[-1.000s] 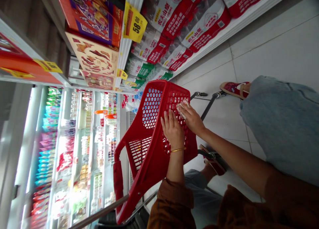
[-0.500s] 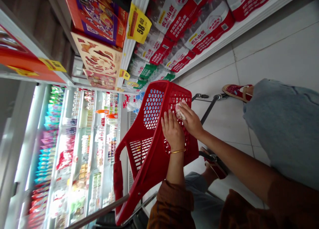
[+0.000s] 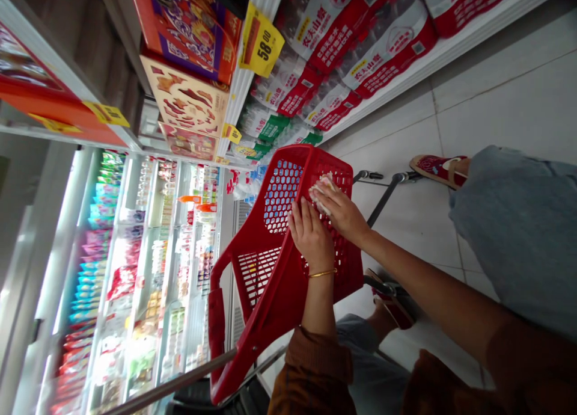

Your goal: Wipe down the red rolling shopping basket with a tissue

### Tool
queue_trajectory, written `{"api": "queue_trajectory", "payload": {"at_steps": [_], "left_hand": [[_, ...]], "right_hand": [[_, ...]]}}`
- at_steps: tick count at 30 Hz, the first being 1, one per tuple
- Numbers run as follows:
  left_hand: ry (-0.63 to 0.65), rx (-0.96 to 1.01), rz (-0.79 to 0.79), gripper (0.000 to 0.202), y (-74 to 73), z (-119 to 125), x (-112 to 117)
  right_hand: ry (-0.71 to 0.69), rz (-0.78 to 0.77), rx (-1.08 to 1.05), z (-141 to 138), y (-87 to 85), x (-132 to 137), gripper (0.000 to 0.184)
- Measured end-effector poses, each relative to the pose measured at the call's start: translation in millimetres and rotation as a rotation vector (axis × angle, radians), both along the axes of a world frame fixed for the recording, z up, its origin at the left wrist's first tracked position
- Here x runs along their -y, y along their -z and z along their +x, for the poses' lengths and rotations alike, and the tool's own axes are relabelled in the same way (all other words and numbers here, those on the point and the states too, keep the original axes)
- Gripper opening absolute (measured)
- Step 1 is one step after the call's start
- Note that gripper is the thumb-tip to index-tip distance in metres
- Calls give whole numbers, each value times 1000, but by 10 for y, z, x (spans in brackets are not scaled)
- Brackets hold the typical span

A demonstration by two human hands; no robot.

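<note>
My left hand [image 3: 314, 236], with a gold bangle at the wrist, lies on the rim of a red plastic shopping cart [image 3: 270, 295]. Its fingers are stretched out side by side; its thumb is hidden. Just beside it, my right hand [image 3: 341, 215] holds a crumpled whitish-pink cloth [image 3: 322, 193]. The fingers press this cloth against the cart's perforated end panel and cover part of it. In the view the cart appears turned on its side, with its red handle [image 3: 217, 325] at the lower left.
Packs of red-labelled water bottles [image 3: 383, 48] fill the low shelf beside the cart. Gift boxes [image 3: 189, 96] stand above, near a yellow price tag [image 3: 262, 42]. A lit display [image 3: 148, 270] of packaged goods lies beyond. A leg in jeans [image 3: 509, 222] and a red shoe [image 3: 439, 169] are close by.
My right hand has slid the cloth slightly across the perforated panel, and more of the cloth shows. My left hand stays on the rim. The whole view has shifted a little.
</note>
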State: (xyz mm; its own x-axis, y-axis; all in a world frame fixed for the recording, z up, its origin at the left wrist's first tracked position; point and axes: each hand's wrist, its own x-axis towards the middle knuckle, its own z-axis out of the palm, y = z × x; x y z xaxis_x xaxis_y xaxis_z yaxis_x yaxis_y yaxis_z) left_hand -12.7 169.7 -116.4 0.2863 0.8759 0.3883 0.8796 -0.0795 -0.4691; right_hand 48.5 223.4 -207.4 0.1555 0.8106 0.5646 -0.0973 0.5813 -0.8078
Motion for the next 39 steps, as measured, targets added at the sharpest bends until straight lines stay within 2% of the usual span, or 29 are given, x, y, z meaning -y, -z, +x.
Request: {"api": "queue_trajectory", "payload": {"at_steps": [7,10,12,14,18,21,24,29,32,39], "left_hand": [[-8,9,-12,43,-4,20,-3],[-7,-1,-3,43,-11,32,-5],[-10,2,5,43,-16,34,-8],[-5,19,14,43,-21,33,-15],[-2,62,90,41,-54,40,-39],[-78,113,161,42,-101,75,-60],[-172,167,146,45,-131,126,-80],[-260,238,112,46,-103,203,-118],[-262,304,152,44,-74,230,-140],[-176,386,204,39,-49,245,-178]], "right_hand": [[84,-108,37,-34,253,102,43],[93,-154,17,-24,297,148,42],[99,-170,-3,-6,238,156,42],[101,-147,-15,15,100,133,42],[64,13,-1,49,-277,-3,42],[18,132,64,68,-443,-134,40],[-19,201,165,107,-443,-242,39],[-6,208,310,210,-389,-355,38],[26,193,353,259,-433,-402,38],[69,167,480,359,-493,-529,38]]}}
